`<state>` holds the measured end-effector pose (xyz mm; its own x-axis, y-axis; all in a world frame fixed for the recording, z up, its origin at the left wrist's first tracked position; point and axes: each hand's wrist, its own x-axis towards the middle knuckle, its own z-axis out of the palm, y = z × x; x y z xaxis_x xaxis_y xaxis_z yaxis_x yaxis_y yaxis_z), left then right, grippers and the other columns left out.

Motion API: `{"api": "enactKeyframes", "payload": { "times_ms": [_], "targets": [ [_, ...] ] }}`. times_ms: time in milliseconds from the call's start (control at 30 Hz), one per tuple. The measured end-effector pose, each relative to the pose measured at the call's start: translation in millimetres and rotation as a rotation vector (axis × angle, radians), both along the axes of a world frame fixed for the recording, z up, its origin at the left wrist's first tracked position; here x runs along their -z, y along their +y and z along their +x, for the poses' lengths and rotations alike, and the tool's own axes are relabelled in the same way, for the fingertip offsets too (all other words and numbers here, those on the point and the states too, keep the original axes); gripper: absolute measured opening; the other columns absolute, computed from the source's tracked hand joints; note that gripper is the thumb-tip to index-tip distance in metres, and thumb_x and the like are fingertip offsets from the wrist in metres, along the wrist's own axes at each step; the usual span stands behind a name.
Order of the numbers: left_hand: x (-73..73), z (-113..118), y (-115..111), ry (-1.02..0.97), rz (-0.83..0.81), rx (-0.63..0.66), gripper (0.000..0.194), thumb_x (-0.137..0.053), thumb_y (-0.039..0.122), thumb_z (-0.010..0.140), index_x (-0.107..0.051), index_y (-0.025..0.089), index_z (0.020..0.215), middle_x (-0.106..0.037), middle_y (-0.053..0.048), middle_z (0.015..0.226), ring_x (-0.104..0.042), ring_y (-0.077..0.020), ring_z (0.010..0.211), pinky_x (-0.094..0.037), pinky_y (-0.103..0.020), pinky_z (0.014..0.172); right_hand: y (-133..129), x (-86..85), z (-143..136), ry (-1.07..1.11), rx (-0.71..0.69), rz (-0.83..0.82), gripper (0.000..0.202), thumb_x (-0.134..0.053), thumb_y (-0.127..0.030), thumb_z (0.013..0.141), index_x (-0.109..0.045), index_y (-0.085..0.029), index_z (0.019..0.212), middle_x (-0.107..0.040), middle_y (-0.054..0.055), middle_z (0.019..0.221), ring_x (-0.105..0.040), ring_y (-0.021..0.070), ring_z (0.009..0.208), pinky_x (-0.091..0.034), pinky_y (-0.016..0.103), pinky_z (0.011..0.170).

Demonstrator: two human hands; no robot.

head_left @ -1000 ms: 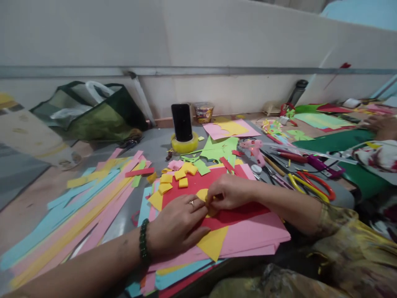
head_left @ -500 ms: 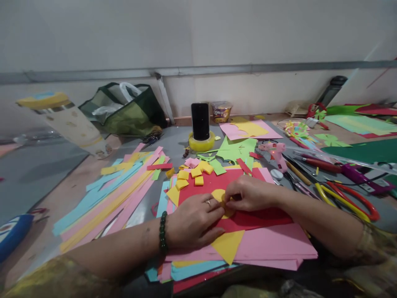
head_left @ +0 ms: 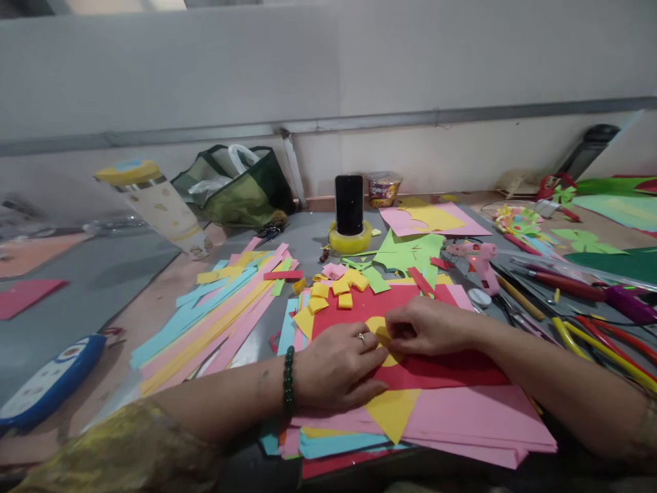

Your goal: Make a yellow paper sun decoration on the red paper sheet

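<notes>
My left hand lies palm down with its fingers extended, a ring and a green bead bracelet on it. Its fingertips rest at the lower left of a yellow paper circle, with the thumb apart from them. My right hand has curled fingers, pinched at the circle's right side; the fingertips are partly hidden. Under both hands is a red paper sheet, on top of pink sheets. A yellow paper triangle points toward me below the left thumb.
Folded yellow paper pieces sit behind the hands. Coloured paper strips fan out left. A phone stands in a tape roll. To the right are a pink glue gun and yellow-handled scissors. A tumbler stands back left.
The view has swung left, so everything appears shifted to the right. Both hands keep nearly the same place on the yellow circle.
</notes>
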<state>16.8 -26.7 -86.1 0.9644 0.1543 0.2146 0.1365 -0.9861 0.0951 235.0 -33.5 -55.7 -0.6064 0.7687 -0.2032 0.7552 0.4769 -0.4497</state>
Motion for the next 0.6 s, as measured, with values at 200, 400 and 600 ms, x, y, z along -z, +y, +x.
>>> {"api": "enactKeyframes", "payload": {
  "times_ms": [200,400,600],
  "targets": [
    [0.7,0.2,-0.7,0.001,0.013,-0.003,0.032,-0.042,0.038,0.098,-0.062,0.013,0.1,-0.068,-0.011,0.09,-0.056,-0.0223,0.079,-0.048,-0.036,0.077,0.1,-1.5,-0.8,-0.028,0.007,-0.034,0.01,-0.061,-0.014,0.077,-0.058,-0.016,0.067,-0.053,-0.004,0.059,-0.039,0.0076,0.052,-0.024,0.022,0.052],
    [1.1,-0.2,-0.5,-0.017,-0.003,-0.001,0.03,-0.043,0.037,0.098,-0.062,0.013,0.097,-0.066,-0.011,0.088,-0.055,-0.0223,0.077,-0.049,-0.036,0.073,-0.9,-1.7,-0.5,-0.028,0.005,-0.012,0.011,-0.062,-0.016,0.079,-0.06,-0.016,0.068,-0.054,-0.004,0.059,-0.039,0.0079,0.052,-0.025,0.023,0.052],
    [1.4,-2.6,-2.5,-0.045,-0.044,-0.035,0.023,-0.046,0.033,0.097,-0.061,0.017,0.102,-0.066,-0.009,0.092,-0.059,-0.0226,0.084,-0.051,-0.035,0.075,-0.3,-3.7,-0.9,0.005,-0.025,0.007,0.009,-0.066,-0.014,0.08,-0.063,-0.014,0.071,-0.058,-0.003,0.062,-0.042,0.0072,0.054,-0.028,0.021,0.053]
  ]
}}
